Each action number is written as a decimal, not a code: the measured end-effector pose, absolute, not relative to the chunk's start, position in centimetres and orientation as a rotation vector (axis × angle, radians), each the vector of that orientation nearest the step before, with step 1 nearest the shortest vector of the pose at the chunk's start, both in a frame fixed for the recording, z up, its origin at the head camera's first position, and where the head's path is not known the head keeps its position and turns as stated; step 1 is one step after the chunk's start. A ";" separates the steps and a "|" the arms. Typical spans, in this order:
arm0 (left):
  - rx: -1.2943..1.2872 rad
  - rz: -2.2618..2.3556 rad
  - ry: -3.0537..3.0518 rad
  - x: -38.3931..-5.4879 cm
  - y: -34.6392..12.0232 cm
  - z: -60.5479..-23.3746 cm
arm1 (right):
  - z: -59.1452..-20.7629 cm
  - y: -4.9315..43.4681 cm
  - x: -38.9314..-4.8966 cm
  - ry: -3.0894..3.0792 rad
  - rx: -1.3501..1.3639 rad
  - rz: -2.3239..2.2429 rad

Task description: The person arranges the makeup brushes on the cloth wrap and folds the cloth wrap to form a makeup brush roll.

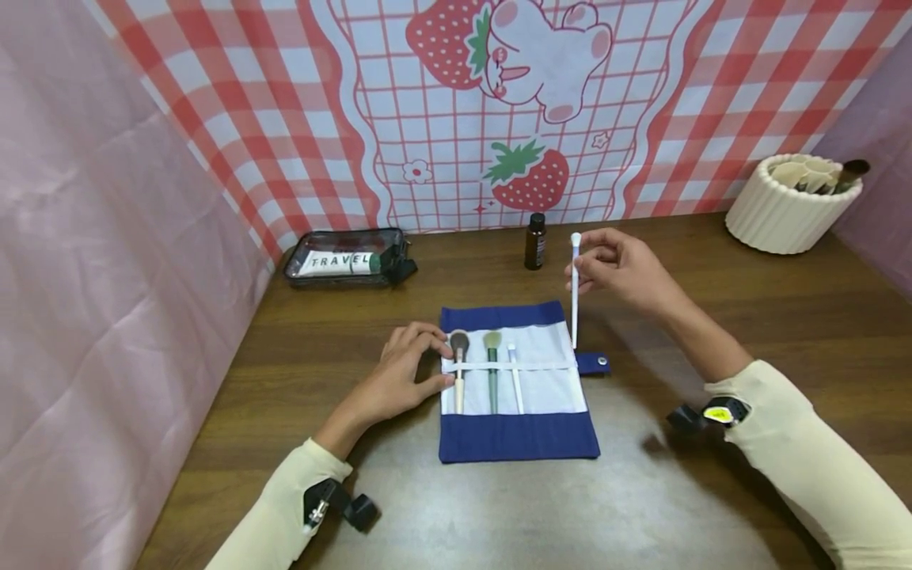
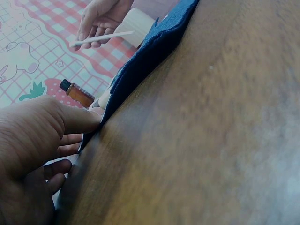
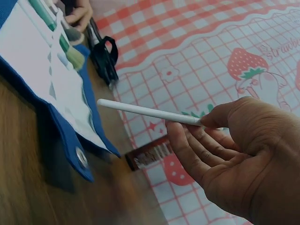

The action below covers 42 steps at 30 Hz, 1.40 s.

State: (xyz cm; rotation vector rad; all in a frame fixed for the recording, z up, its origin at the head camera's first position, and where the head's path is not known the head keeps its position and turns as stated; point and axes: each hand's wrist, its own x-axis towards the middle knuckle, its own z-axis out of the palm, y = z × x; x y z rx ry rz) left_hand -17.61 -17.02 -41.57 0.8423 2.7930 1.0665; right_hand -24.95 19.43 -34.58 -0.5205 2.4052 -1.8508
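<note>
A blue and white brush roll (image 1: 519, 438) lies spread on the table. Under its white elastic band sit a dark-headed makeup brush (image 1: 459, 345), a green-handled brush (image 1: 492, 356) and a slim white brush (image 1: 515, 372). My left hand (image 1: 399, 368) rests at the roll's left edge, its thumb and forefinger spread apart there. In the left wrist view the thumb touches the edge of the blue fabric (image 2: 145, 61). My right hand (image 1: 627, 269) pinches a second slim white makeup brush (image 1: 575, 301) near its head, handle end down, over the roll's right side. The snap tab (image 1: 593, 363) sticks out below it.
A small dark bottle (image 1: 535, 241) stands behind the roll. At the back left lies a clear zip pouch (image 1: 342, 257) with a travel tube inside. A ribbed cream holder (image 1: 791, 206) with brushes stands at the back right. A checked strawberry cloth (image 1: 456, 190) hangs behind the table.
</note>
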 end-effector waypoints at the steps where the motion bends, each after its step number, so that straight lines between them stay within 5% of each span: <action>1: 0.840 1.068 2.792 -17.6 -17.0 -41.6 | -34.7 19.1 -25.0 2.391 -0.516 -1.861; 42: 0.854 1.065 2.800 -17.6 -17.1 -41.6 | -38.5 14.8 -25.0 2.077 -0.347 -1.807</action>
